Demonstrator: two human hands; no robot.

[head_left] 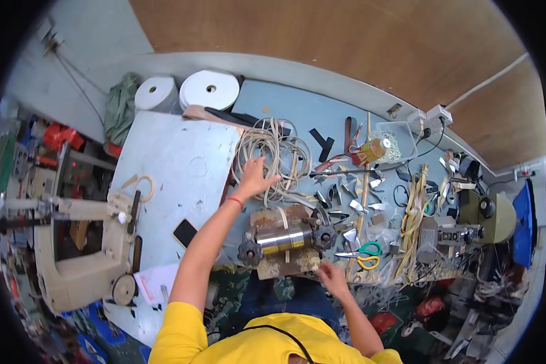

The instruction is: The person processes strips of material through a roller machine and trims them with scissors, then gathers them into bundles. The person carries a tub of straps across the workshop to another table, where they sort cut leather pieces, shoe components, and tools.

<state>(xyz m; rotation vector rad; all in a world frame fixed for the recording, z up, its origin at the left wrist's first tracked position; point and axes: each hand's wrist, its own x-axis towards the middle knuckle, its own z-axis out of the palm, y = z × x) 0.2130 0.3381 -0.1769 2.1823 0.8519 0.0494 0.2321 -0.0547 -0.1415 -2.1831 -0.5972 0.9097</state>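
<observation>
My left hand (256, 178), with a red band at the wrist, reaches over a loose coil of pale cord (277, 142); its fingers are apart. In front of my body stands a small metal roller machine (282, 239) with dark knobs at both ends. A narrow cream strip (283, 218) lies on its back plate, and a short piece shows on the near side of the roller. Close to the machine's front right corner is my right hand (332, 279), fingers drawn together. Whatever is between those fingertips is too small to make out.
Green-and-yellow-handled scissors (364, 255) lie right of the machine, among scraps and a bundle of yellowish strips (414, 224). A phone (185, 233) and tape ring (145, 188) lie left. A sewing machine (73, 261) stands far left, white rolls (209, 91) behind, a bottle (370, 151) back right.
</observation>
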